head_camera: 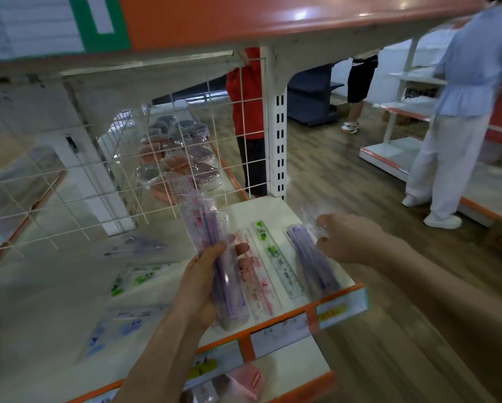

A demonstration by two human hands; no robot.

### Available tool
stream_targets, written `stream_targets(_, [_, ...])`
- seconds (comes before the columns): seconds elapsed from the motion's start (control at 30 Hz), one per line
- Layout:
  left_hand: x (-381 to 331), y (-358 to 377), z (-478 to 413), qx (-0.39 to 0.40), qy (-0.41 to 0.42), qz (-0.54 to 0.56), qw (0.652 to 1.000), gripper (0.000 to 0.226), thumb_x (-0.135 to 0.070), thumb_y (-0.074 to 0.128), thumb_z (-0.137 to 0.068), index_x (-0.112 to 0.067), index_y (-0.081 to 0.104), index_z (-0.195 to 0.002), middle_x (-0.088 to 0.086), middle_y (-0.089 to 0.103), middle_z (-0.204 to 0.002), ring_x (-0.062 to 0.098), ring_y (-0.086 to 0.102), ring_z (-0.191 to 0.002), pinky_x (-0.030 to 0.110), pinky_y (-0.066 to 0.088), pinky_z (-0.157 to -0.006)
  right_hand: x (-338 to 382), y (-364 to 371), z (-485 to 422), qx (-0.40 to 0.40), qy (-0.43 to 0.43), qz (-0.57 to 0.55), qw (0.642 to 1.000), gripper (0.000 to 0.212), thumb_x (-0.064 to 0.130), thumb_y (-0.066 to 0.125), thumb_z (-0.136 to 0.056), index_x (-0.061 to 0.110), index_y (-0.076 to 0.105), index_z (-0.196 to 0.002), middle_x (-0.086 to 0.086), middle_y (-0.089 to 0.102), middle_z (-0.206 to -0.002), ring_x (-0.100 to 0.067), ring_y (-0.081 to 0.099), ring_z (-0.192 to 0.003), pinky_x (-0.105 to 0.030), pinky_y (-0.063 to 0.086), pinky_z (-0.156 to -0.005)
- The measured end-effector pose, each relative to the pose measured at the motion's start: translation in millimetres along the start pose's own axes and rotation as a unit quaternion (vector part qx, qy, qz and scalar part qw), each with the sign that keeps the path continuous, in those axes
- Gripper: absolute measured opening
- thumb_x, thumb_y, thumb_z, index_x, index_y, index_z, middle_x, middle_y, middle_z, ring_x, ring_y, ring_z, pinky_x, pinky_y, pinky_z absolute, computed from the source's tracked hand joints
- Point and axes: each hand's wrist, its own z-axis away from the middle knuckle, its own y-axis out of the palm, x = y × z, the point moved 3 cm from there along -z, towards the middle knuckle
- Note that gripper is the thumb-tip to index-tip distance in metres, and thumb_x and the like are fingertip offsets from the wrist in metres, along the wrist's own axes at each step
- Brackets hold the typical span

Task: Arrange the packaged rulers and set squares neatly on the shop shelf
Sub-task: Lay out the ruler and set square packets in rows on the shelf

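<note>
Packaged rulers [215, 257] in purple and pink wrap stand bundled in the left hand [200, 289], whose grip curls round their lower half just above the front edge of the shelf [273, 209]. A pink ruler [257, 283], a green ruler [276, 257] and a purple pack [314, 261] lie side by side on it. The right hand [350, 239] has its grip pinched on that pack's clear top end, and packaged set squares [133, 276] lie further left.

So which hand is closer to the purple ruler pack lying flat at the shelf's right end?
The right hand: it pinches the far end of that purple ruler pack. The left hand is off to its left, holding another ruler bundle.
</note>
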Motion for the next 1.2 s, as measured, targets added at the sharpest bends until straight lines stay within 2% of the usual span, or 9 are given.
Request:
stream_targets(0.27, [1.1, -1.0, 0.1, 0.012, -0.001, 0.011, 1.0, 0.025, -0.015, 0.053, -0.092, -0.007, 0.063, -0.114, 0.015, 0.069, -0.091, 0.021, 0.066, -0.06, 0.027, 0.053, -0.05, 20.3, 10.3, 6.7, 0.055, 0.018, -0.003, 0.998, 0.036, 0.035, 0.054, -0.087, 0.013, 0.05, -0.116, -0.005, 0.058, -0.116, -0.021, 0.052, -0.09, -0.026, 0.038, -0.071])
stream_targets(0.47, [1.0, 0.4, 0.7, 0.021, 0.001, 0.012, 1.0, 0.024, -0.014, 0.051, -0.092, -0.007, 0.063, -0.112, 0.015, 0.067, -0.091, 0.021, 0.065, -0.063, 0.027, 0.054, -0.051, 31.7, 11.4, 12.1, 0.041, -0.019, 0.054, 0.998, 0.036, 0.044, 0.049, -0.09, 0.016, 0.048, -0.111, -0.004, 0.058, -0.108, -0.022, 0.057, -0.091, -0.029, 0.047, -0.072])
stream_targets(0.6, [1.0, -1.3, -0.2, 0.025, -0.001, 0.016, 1.0, 0.025, -0.014, 0.053, -0.091, -0.007, 0.064, -0.112, 0.015, 0.067, -0.089, 0.022, 0.063, -0.064, 0.027, 0.054, -0.051, 30.3, 18.7, 7.1, 0.019, -0.01, 0.062, 0.998, 0.035, 0.046, 0.049, -0.09, 0.013, 0.054, -0.103, -0.002, 0.056, -0.097, -0.02, 0.053, -0.081, -0.026, 0.039, -0.061])
stream_targets(0.73, [-0.3, -2.4, -1.4, 0.039, -0.002, 0.028, 0.999, 0.039, -0.017, 0.061, -0.076, -0.005, 0.061, -0.113, 0.015, 0.066, -0.086, 0.022, 0.06, -0.06, 0.029, 0.054, -0.052, 32.5, 22.4, 2.0, 0.023, -0.028, 0.062, 0.997, 0.028, 0.04, 0.043, -0.093, 0.014, 0.051, -0.096, -0.004, 0.054, -0.094, -0.02, 0.052, -0.08, -0.028, 0.041, -0.064])
stream_targets(0.8, [-1.1, -2.3, -1.2, 0.037, -0.004, 0.031, 0.999, 0.033, -0.017, 0.059, -0.08, -0.005, 0.062, -0.111, 0.015, 0.065, -0.085, 0.022, 0.059, -0.06, 0.029, 0.054, -0.05, 33.5, 22.7, -0.2, 0.016, -0.038, 0.068, 0.997, 0.027, 0.039, 0.042, -0.093, 0.014, 0.049, -0.092, -0.004, 0.057, -0.093, -0.02, 0.054, -0.079, -0.028, 0.042, -0.064])
stream_targets(0.97, [-5.3, 0.9, 5.3, 0.045, -0.019, 0.062, 0.997, 0.026, -0.02, 0.051, -0.088, -0.005, 0.062, -0.105, 0.009, 0.06, -0.073, 0.017, 0.056, -0.052, 0.025, 0.049, -0.047, 34.6, 13.5, 2.1, -0.007, -0.031, 0.073, 0.997, 0.042, 0.051, 0.045, -0.091, 0.016, 0.053, -0.114, -0.003, 0.06, -0.108, -0.02, 0.057, -0.088, -0.03, 0.047, -0.072])
stream_targets(1.07, [-2.4, -0.4, 3.1, -0.001, 0.015, -0.003, 1.0, 0.021, -0.008, 0.055, -0.085, -0.008, 0.065, -0.103, 0.006, 0.062, -0.066, 0.016, 0.058, -0.051, 0.024, 0.05, -0.046, 57.3, -2.9, 10.8, -0.048, -0.073, -0.063, 0.994, 0.049, 0.052, 0.047, -0.091, 0.021, 0.05, -0.129, 0.002, 0.06, -0.115, -0.019, 0.057, -0.104, -0.034, 0.047, -0.089])
stream_targets(1.13, [-0.6, 2.4, 0.7, -0.027, 0.073, -0.092, 0.993, 0.019, 0.0, 0.053, -0.088, -0.007, 0.065, -0.101, 0.003, 0.067, -0.067, 0.015, 0.064, -0.059, 0.026, 0.052, -0.054, 82.9, -7.4, 21.9, -0.009, -0.098, -0.206, 0.974, 0.054, 0.057, 0.047, -0.089, 0.024, 0.049, -0.132, 0.006, 0.06, -0.119, -0.015, 0.055, -0.111, -0.03, 0.042, -0.094])
stream_targets(1.2, [0.1, 8.1, 0.1, -0.022, 0.144, -0.215, 0.966, 0.017, 0.002, 0.054, -0.09, -0.008, 0.064, -0.098, -0.003, 0.071, -0.077, 0.013, 0.067, -0.077, 0.024, 0.052, -0.067, 107.8, -0.8, 26.2, 0.029, -0.11, -0.247, 0.962, 0.063, 0.064, 0.047, -0.085, 0.023, 0.047, -0.134, 0.005, 0.06, -0.123, -0.014, 0.055, -0.111, -0.028, 0.042, -0.093])
